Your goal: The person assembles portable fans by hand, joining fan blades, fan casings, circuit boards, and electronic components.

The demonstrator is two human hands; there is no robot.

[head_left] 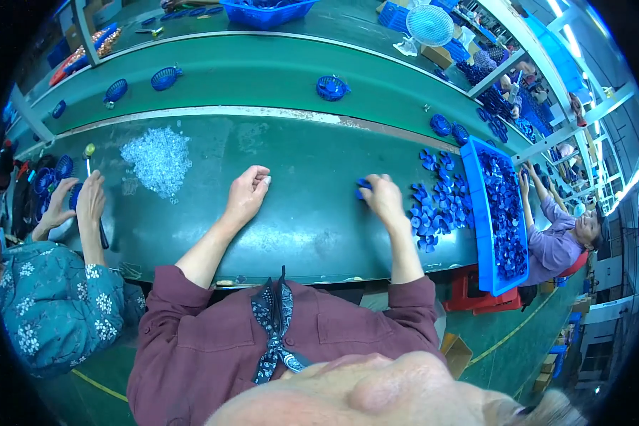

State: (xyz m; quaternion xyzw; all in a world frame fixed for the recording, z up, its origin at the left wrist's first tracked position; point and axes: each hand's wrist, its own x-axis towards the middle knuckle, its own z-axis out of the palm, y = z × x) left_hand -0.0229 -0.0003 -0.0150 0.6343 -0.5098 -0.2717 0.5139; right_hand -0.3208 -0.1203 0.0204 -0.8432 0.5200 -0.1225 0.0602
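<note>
My left hand rests over the green table with its fingers curled closed. A tiny pale spot shows at its fingertips, too small to name. To its left lies a heap of small clear plastic rings. My right hand has its fingers closed on a small blue plastic part, low over the tabletop. Just right of that hand is a loose spread of similar blue plastic pieces.
A bright blue tray full of blue pieces stands at the table's right end. Beyond the table, a green conveyor belt carries round blue baskets. A co-worker's hands work at far left; another person sits beyond the tray.
</note>
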